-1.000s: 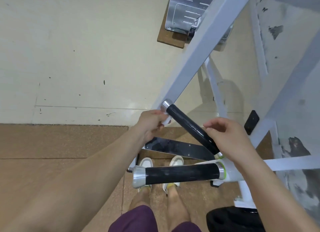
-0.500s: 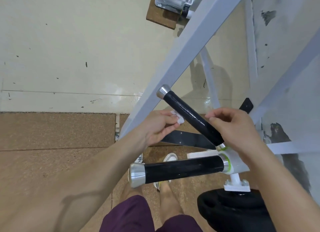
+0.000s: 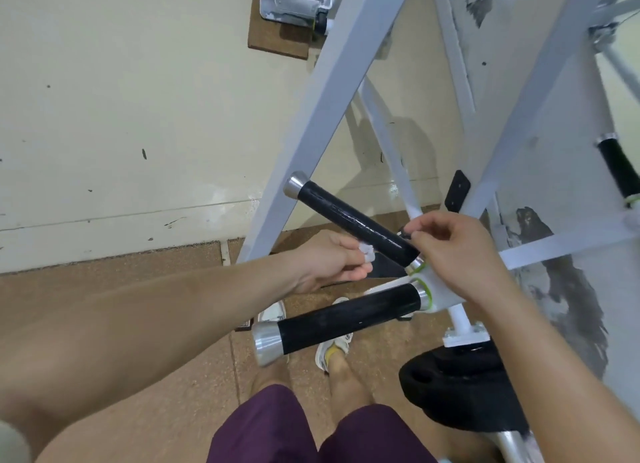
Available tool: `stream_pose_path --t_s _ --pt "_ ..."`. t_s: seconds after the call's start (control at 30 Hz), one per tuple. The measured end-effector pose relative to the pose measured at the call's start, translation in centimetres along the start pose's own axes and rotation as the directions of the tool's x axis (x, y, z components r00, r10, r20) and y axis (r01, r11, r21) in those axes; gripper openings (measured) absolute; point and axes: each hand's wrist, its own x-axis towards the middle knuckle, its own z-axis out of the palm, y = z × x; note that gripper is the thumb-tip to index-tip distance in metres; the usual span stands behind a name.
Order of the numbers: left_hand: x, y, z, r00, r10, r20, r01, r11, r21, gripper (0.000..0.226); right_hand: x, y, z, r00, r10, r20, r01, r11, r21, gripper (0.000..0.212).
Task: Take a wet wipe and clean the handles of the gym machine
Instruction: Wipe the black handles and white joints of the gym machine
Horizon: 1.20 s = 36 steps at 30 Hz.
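Two black handles with silver end caps branch from a white joint of the gym machine. The upper handle (image 3: 353, 222) slants up to the left and looks wet and shiny. The lower handle (image 3: 346, 319) runs nearly level below it. My left hand (image 3: 329, 260) pinches a small crumpled white wet wipe (image 3: 471, 249) just under the upper handle's lower half, barely apart from it. My right hand (image 3: 453, 251) has curled fingers over the base of the upper handle at the joint; what its fingertips hold is unclear.
White frame beams (image 3: 332, 92) cross diagonally above the handles. A black weight plate (image 3: 460, 393) sits at lower right. A third black handle (image 3: 614, 168) is at the right edge. My feet in white shoes (image 3: 332, 345) stand on brown flooring below.
My left hand has slid the wipe down the upper handle from its silver cap toward the joint. The right hand stayed at the handle's base. The view shifted slightly.
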Motion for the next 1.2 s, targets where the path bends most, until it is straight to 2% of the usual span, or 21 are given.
stream_pose_path --t_s 0.1,0.23,0.37,0.43,0.53,0.6,0.73,0.8,0.87,0.93,1.03,1.1,1.2 --pt "-0.4 0.5 0.8 0.997 -0.024 0.069 0.013 0.988 0.156 0.016 -1.2 1.0 -0.7 0.998 0.039 -0.049 -0.036 0.998 0.047 0.017" --pt "-1.9 1.3 1.8 0.988 0.012 0.155 -0.074 0.913 0.402 0.017 -2.3 2.2 -1.6 0.992 0.101 -0.081 -0.090 0.987 0.136 0.017" --pt "-3.9 3.7 1.9 0.984 0.121 0.133 -0.179 0.700 0.691 0.020 -3.5 2.4 -3.0 0.991 0.115 -0.064 -0.098 0.971 0.218 0.016" --pt "-5.5 5.2 2.5 0.973 0.203 0.111 -0.222 0.686 0.692 0.027 -4.3 2.2 -3.9 0.996 0.089 0.013 -0.088 0.943 0.320 0.017" --pt "-8.3 6.8 5.5 0.958 0.266 0.105 -0.280 0.796 0.536 0.030 -5.6 1.6 -5.4 0.975 -0.011 0.222 -0.113 0.835 0.539 0.029" --pt "-9.8 7.0 8.2 0.949 0.293 0.117 -0.313 0.834 0.454 0.033 -6.6 1.4 -6.3 0.954 -0.083 0.289 -0.133 0.744 0.654 0.033" --pt "-11.9 6.3 14.0 0.913 0.391 0.118 -0.406 0.832 0.378 0.040 -8.7 2.6 -8.4 0.987 -0.088 0.132 -0.039 0.671 0.741 0.027" --pt "-12.5 5.6 16.7 0.897 0.436 0.074 -0.428 0.816 0.387 0.046 -10.0 4.2 -10.1 0.994 -0.068 0.081 -0.027 0.580 0.814 0.023" --pt "-13.0 4.7 19.5 0.887 0.462 0.012 -0.432 0.820 0.374 0.048 -11.4 6.4 -12.0 0.994 -0.062 0.089 -0.053 0.437 0.898 0.019" --pt "-13.3 3.7 22.3 0.884 0.467 -0.029 -0.429 0.834 0.347 0.047 -12.8 8.7 -14.1 0.990 -0.073 0.121 -0.099 0.252 0.963 0.012" --pt "-13.3 2.1 26.6 0.891 0.454 0.002 -0.414 0.810 0.416 0.041 -14.5 12.7 -17.1 0.989 -0.075 0.130 -0.126 0.047 0.991 0.016" --pt "-13.2 1.0 29.2 0.911 0.410 0.053 -0.376 0.768 0.518 0.036 -15.6 15.4 -18.8 0.991 -0.052 0.122 -0.121 0.009 0.993 0.022" --pt "-12.7 -0.5 32.7 0.903 0.425 0.067 -0.361 0.664 0.655 0.021 -16.9 18.8 -20.5 0.996 0.044 0.079 -0.082 0.078 0.994 0.020"
